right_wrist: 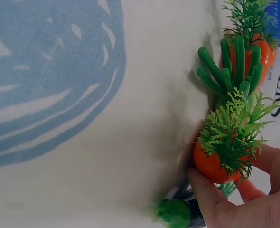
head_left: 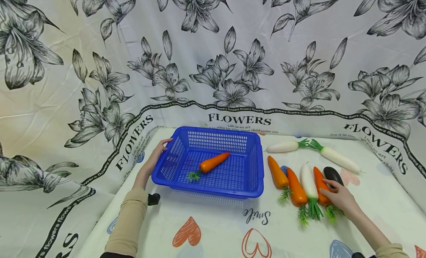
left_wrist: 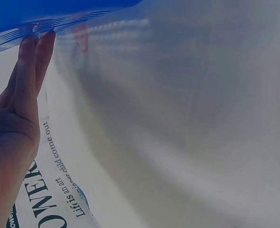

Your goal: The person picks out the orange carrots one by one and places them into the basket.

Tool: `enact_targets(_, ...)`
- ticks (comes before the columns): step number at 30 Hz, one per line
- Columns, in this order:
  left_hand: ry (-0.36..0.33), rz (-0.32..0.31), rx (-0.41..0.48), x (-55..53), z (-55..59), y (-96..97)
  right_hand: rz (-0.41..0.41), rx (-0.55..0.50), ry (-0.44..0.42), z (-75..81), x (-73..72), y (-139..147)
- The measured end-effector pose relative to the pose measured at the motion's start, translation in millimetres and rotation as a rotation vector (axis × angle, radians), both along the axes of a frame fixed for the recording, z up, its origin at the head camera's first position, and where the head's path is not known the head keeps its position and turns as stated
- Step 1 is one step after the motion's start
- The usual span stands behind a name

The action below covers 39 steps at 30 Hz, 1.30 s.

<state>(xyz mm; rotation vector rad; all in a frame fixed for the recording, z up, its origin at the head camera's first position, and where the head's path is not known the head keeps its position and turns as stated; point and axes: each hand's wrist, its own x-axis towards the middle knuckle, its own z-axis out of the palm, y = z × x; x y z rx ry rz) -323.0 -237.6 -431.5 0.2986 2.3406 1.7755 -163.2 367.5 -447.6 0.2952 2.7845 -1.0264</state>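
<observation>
On the table stands a blue plastic basket (head_left: 208,192) with one carrot (head_left: 213,163) lying inside. My left hand (head_left: 152,160) is at the basket's left side; in the left wrist view its straight fingers (left_wrist: 27,71) touch the basket from below the rim. Right of the basket, my right hand (head_left: 342,199) pinches a carrot (head_left: 318,179) with a leafy green top, thumb on one side and fingers on the other. A dark eggplant (head_left: 332,174) lies close beside that carrot, partly behind the hand. To its left is a white radish (head_left: 307,180).
Two more carrots, one orange (head_left: 277,172) and one redder (head_left: 297,187), lie between basket and radish. Farther back are a white radish (head_left: 283,146) and another radish (head_left: 341,159), green tops nearly meeting. A flower-printed curtain (head_left: 213,84) borders the table.
</observation>
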Motion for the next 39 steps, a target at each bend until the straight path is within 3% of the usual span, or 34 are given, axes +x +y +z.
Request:
enact_targets(7, 0.023, 0.005, -0.021, -11.3, -16.4, -5.6, -0.010, 0.000, 0.001, -0.6, 0.7, -0.6)
enact_targets(14, 0.031, -0.006, -0.011, 1.1, 0.4, 1.2, -0.016, 0.001, 0.003, 0.4, 2.1, -1.4)
enact_targets(20, 0.061, 0.001, -0.025, -12.8, -20.5, -5.4, -0.020, 0.007, 0.006, 1.2, 2.6, -2.9)
enact_targets(33, 0.059, 0.009, -0.018, -13.5, -18.9, -6.0, -0.017, 0.010, 0.007, 3.4, -0.8, -2.8)
enact_targets(39, 0.018, 0.005, 0.013, -6.2, -7.4, -2.5, -0.015, 0.017, -0.017, 4.5, -0.6, -0.1)
